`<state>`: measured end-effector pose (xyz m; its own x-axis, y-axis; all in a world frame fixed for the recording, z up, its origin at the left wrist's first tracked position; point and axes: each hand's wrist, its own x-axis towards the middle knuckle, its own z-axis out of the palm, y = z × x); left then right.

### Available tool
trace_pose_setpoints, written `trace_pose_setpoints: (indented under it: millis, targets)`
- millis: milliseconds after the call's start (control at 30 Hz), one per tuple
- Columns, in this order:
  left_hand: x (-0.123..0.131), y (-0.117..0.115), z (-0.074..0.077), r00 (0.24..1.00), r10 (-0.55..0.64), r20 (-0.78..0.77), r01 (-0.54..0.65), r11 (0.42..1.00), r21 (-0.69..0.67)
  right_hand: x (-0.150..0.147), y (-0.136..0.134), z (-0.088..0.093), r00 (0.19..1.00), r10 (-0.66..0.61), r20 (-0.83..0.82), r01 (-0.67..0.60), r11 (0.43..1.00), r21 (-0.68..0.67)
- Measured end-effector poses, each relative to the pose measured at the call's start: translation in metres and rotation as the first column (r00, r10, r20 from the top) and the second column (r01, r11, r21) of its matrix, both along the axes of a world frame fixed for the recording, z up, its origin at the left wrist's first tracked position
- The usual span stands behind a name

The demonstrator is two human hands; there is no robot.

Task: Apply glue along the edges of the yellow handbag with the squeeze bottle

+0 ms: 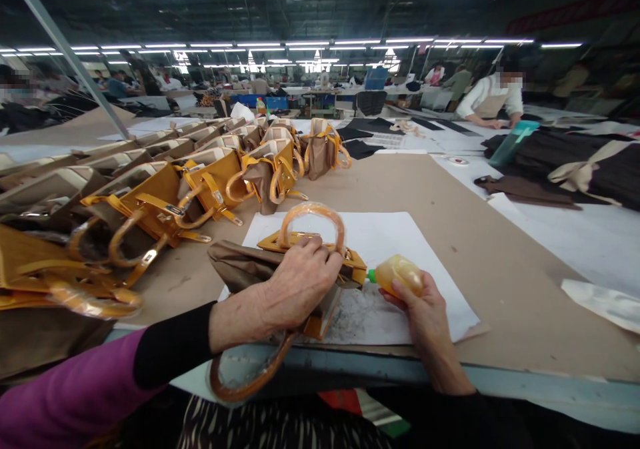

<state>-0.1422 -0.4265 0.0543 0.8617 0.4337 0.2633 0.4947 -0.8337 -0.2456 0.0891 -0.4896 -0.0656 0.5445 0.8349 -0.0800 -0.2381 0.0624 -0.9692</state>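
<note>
A tan and mustard handbag [250, 265] lies on its side on a white paper sheet [400, 242] at the table's near edge. My left hand [300, 282] presses down on it, fingers curled over the mustard flap beside the wrapped handle [313, 217]. My right hand [423, 305] grips a small yellowish squeeze bottle [399, 273]. Its green nozzle points at the flap's right edge. A second wrapped handle [245, 379] hangs over the table edge.
Rows of similar handbags [200, 182] fill the left side of the brown table [475, 235]. Dark fabric pieces [565, 162] and a teal bottle [513, 142] lie at the right. A person in white [493, 99] works at a far table.
</note>
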Motion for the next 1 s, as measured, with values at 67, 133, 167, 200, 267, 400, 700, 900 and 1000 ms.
trace_pose_setpoints:
  millis: [67,133,167,200,267,400,700,900,1000]
  targets:
    - [0.000,0.001,0.001,1.000,-0.005,0.006,0.005,1.000,0.002,-0.001,-0.002,0.000,1.000,0.006,0.000,-0.006,1.000,-0.005]
    - [0.001,0.002,0.002,1.000,-0.009,0.005,0.009,1.000,-0.002,-0.002,-0.004,0.000,1.000,0.014,0.002,-0.014,1.000,-0.012]
    - [0.001,0.002,0.002,1.000,-0.009,0.001,0.009,1.000,-0.004,-0.002,-0.006,0.000,1.000,0.020,0.002,-0.020,1.000,-0.017]
    - [0.001,0.003,0.002,1.000,-0.008,-0.005,0.008,1.000,-0.008,-0.002,-0.008,0.001,1.000,0.026,0.001,-0.026,0.999,-0.022]
    - [0.001,0.003,0.001,1.000,-0.006,-0.012,0.005,1.000,-0.016,-0.002,-0.010,0.002,1.000,0.030,-0.007,-0.030,0.999,-0.031]
    - [0.001,0.001,-0.001,1.000,0.006,-0.028,-0.007,0.999,-0.035,0.000,-0.011,0.006,0.999,0.021,-0.043,-0.023,0.999,-0.042]
    - [0.000,0.000,-0.001,0.999,0.002,-0.051,-0.004,0.999,-0.049,-0.004,-0.010,0.006,0.994,0.048,-0.103,-0.055,0.996,-0.070]
    - [0.000,-0.001,0.000,0.999,0.008,-0.049,-0.011,0.998,-0.058,-0.009,-0.018,0.016,0.989,0.077,-0.123,-0.086,0.994,-0.067]
    - [-0.001,-0.002,0.001,0.999,0.001,-0.038,-0.004,0.999,-0.054,-0.013,-0.022,0.019,0.986,0.111,-0.123,-0.119,0.991,-0.064]
